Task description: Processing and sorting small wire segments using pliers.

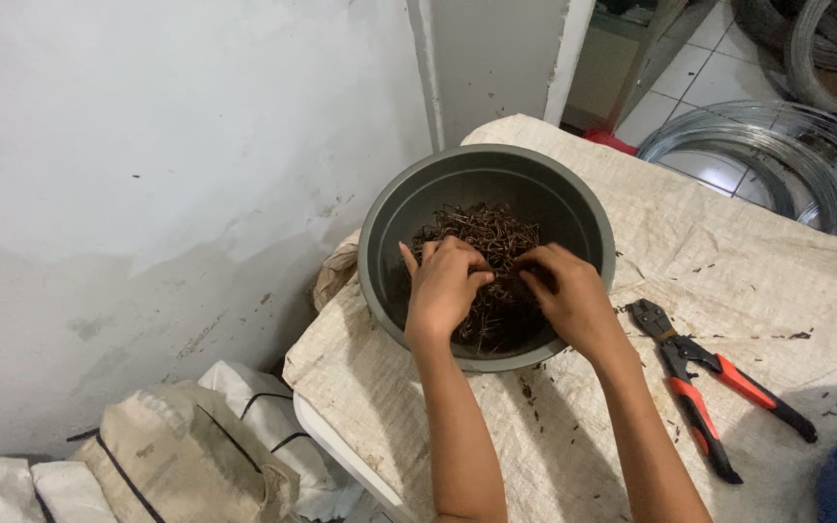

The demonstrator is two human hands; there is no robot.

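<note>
A round grey bucket (573, 199) stands on a table covered with woven sacking (728, 261). Inside it lies a tangled heap of rusty brown bent wire pieces (486, 228). Both my hands are down in the bucket on top of that heap. My left hand (441, 288) has its fingers curled into the wire pieces. My right hand (569, 295) presses its fingers into the same heap from the other side, fingertips nearly touching the left hand's. Whether either hand has lifted any pieces free I cannot tell.
Red-and-black-handled cutters (704, 387) lie on the sacking right of my right arm. Coils of bright steel wire (777, 155) sit on the tiled floor at the far right. Filled sacks (176, 455) lean against the white wall at lower left. The table's white edge (341, 455) is near them.
</note>
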